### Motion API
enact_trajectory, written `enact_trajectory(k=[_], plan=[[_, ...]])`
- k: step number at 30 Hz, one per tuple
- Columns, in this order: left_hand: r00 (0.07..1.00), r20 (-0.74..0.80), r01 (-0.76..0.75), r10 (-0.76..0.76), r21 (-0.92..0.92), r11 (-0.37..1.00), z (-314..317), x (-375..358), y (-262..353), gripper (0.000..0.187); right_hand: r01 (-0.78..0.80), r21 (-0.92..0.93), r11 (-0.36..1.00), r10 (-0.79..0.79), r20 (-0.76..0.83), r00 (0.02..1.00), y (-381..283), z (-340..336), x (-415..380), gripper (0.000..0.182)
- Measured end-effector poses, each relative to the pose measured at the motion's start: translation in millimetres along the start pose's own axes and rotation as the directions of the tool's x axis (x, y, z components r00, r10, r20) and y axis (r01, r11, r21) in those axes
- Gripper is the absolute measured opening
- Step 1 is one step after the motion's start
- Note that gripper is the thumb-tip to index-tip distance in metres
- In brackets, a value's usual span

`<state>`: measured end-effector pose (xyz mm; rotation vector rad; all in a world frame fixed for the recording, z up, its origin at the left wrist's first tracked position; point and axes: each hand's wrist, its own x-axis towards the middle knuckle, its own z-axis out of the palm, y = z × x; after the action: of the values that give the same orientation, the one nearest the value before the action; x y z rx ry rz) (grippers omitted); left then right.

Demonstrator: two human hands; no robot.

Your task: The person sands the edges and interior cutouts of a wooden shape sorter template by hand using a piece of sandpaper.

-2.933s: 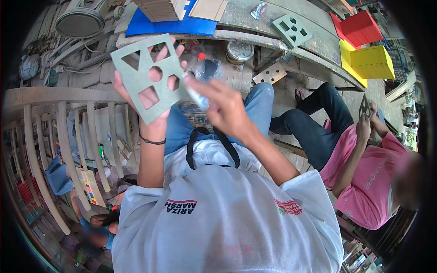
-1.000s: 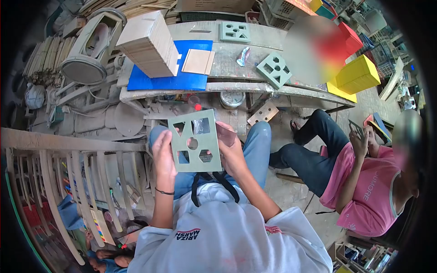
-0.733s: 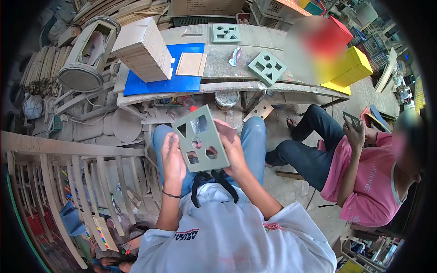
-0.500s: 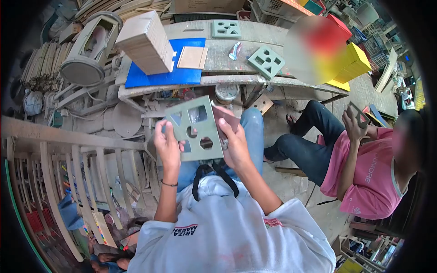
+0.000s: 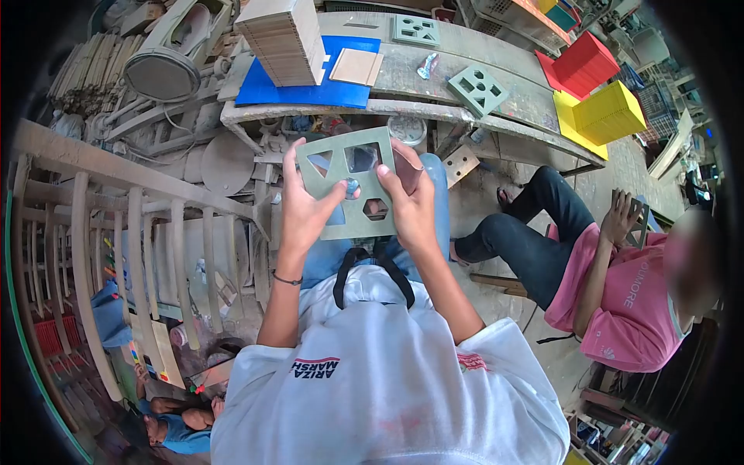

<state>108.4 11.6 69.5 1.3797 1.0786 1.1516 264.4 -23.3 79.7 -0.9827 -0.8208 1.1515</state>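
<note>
A grey-green shape-sorter board [image 5: 353, 151] with triangular, square, round and hexagonal cutouts is held up over my lap. Its left side is gripped by my left hand [image 5: 306, 205], the thumb lying across the face at the round hole. My right hand [image 5: 411, 203] is closed at the right edge, thumb on the front. A folded brown sheet, apparently sandpaper [image 5: 408, 169], is tucked in that hand beside the board; the fingers behind are partly hidden.
Ahead, a workbench [image 5: 418, 74] carries a wooden box [image 5: 283, 43] on a blue panel [image 5: 256, 89], two more green boards, and red [image 5: 585, 66] and yellow boxes [image 5: 612, 112]. Slatted wooden rails [image 5: 85, 256] stand left. A co-worker in pink [image 5: 628, 302] sits right, holding a dark piece.
My left thumb has moved onto the board's face at the round hole. My right hand has come closer against the board's edge. The view has shifted, and the co-worker's hand has moved.
</note>
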Motion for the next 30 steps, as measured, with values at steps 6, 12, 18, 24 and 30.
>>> enact_trajectory(k=[6,12,18,24,30], plan=[[0.987,0.077,0.157,-0.139,-0.309,0.938,-8.4,6.4,9.8,0.065,0.138,-0.098,0.985,-0.141,-0.02,0.99,-7.1,-11.7,9.3,0.044],[0.923,0.203,-0.379,0.328,0.322,0.867,-6.8,23.1,57.7,0.033,0.119,-0.076,0.99,-0.131,-0.179,0.975,-25.3,-55.5,29.4,0.038],[0.098,0.753,-0.878,0.65,-0.242,0.413,73.8,19.4,190.5,0.024,0.065,-0.029,0.997,-0.069,-0.192,0.979,-1.7,-89.1,37.3,0.042],[0.036,0.806,-0.893,0.59,-0.239,0.381,85.4,22.2,200.3,0.022,-0.003,-0.133,0.991,-0.042,-0.333,0.942,-7.1,-83.8,21.7,0.042],[0.093,0.884,-0.869,0.459,-0.153,0.47,89.8,28.2,197.5,0.018,-0.084,-0.038,0.996,0.067,-0.33,0.942,-6.0,-91.6,17.2,0.042]])
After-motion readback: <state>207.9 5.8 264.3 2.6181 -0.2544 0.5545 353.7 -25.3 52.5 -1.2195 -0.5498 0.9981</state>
